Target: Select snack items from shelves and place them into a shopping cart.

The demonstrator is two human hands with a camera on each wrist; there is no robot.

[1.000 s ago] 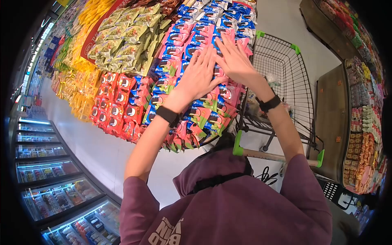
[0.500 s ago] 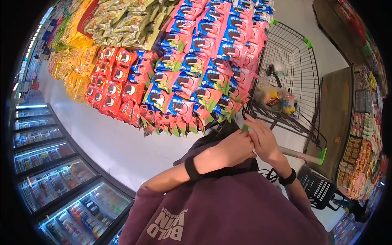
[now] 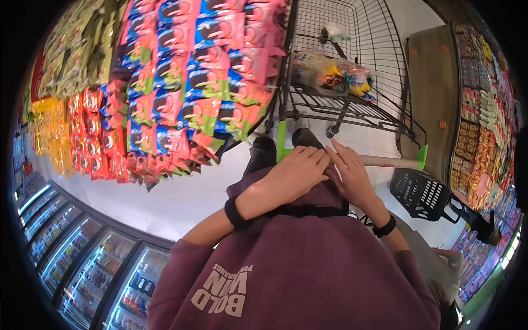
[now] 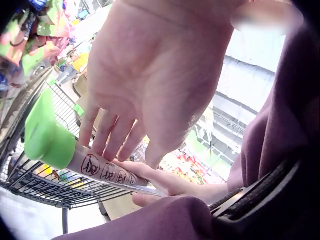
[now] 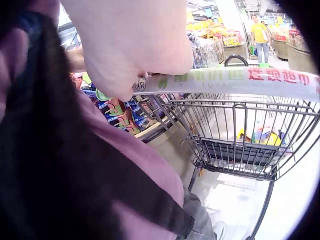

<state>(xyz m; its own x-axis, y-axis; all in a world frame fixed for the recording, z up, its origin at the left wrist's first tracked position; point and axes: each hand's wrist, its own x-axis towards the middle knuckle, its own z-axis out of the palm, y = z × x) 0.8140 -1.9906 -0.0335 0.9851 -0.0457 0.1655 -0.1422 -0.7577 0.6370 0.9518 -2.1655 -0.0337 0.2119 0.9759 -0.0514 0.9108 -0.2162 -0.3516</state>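
In the head view my left hand (image 3: 297, 175) and right hand (image 3: 352, 175) are close together in front of the torso, at the cart's handle bar (image 3: 390, 161). The left palm (image 4: 150, 75) faces its wrist camera, its relaxed fingers reaching down by the bar, which has round warning stickers and a green end cap (image 4: 50, 135). Below those fingers lies part of the right hand. The right wrist view has the right hand (image 5: 135, 45) against the near edge of the bar, its fingertips hidden. Neither hand holds any goods.
The wire shopping cart (image 3: 379, 49) ahead carries bagged goods (image 3: 330, 77). A display of snack packets (image 3: 181, 88) stands at the left, glass-fronted coolers (image 3: 93, 264) behind it. Shelves (image 3: 434, 82) and a black basket (image 3: 421, 195) are to the right. A person in yellow (image 5: 260, 35) stands farther off.
Both hands have come back from lying flat over the blue and pink packets to the cart's handle. The view has turned right, so the display now sits farther left.
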